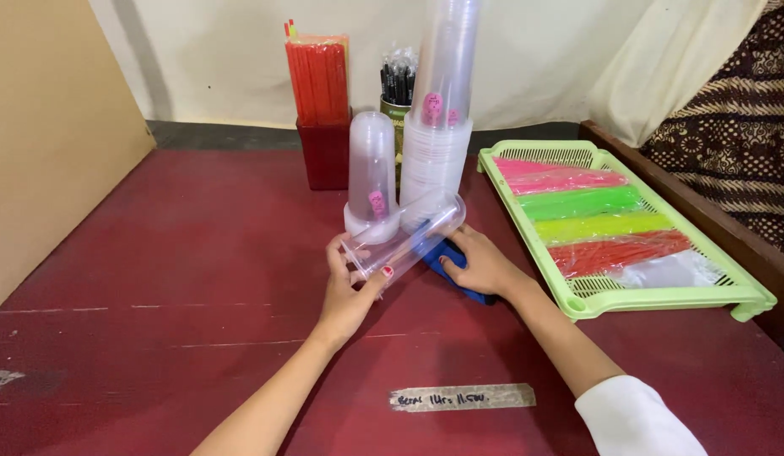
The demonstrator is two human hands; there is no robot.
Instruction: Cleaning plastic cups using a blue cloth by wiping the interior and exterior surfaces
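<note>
A clear plastic cup (406, 236) lies on its side above the red table (181, 253), its mouth towards the right. My left hand (349, 283) grips it near its base, thumb on top. My right hand (480, 263) rests on a blue cloth (459, 283) just right of the cup's mouth, part of the cloth seeming to reach into the cup. Right behind stand a short stack of clear cups (371, 173) and a tall stack of clear cups (442, 110), both upside down.
A light green tray (662, 297) on the right holds bundles of pink, green, yellow and red straws in plastic wrap. At the back, a red box of orange straws (320, 110) and a container of black straws (398, 80). A tape strip (461, 397) sits near me.
</note>
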